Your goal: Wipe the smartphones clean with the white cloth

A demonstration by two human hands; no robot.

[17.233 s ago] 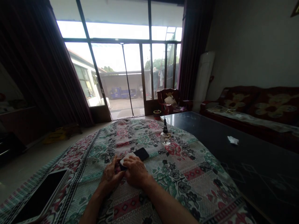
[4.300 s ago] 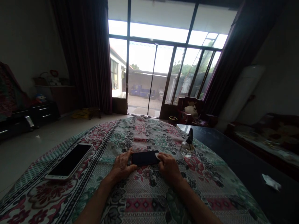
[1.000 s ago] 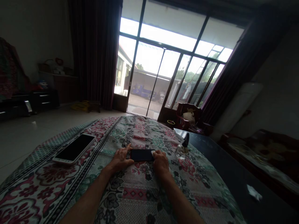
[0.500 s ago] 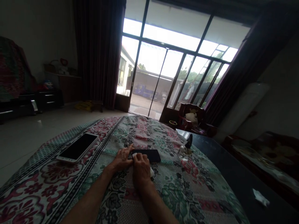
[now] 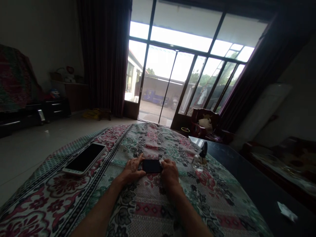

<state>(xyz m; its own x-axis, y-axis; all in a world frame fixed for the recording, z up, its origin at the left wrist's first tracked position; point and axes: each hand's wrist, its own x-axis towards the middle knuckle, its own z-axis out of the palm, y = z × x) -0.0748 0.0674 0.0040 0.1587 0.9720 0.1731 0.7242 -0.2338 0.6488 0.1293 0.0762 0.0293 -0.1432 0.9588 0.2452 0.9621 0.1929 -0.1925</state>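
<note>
A black smartphone (image 5: pixel 152 166) lies flat on the floral quilted cloth (image 5: pixel 148 210), held between my two hands. My left hand (image 5: pixel 132 170) grips its left end, with the fingers reaching over the edge. My right hand (image 5: pixel 170 172) is at the phone's right end, pinching a small white wipe (image 5: pixel 161 162) against it. A larger white-framed phone (image 5: pixel 85 158) lies face up on the cloth, left of my hands. A glass bottle with a black top (image 5: pixel 201 161) stands right of them, near the cloth's far edge.
To the right stands a dark glass-topped table (image 5: pixel 247 184) with a crumpled white tissue (image 5: pixel 287 211) on it. The cloth-covered table's left edge drops to a tiled floor (image 5: pixel 37 141). Beyond it are a glass door (image 5: pixel 158 89) and a red armchair (image 5: pixel 204 123).
My right hand has moved back from over the phone's left part to its right end, taking the wipe along. The phone's face shows again. The view has shifted slightly.
</note>
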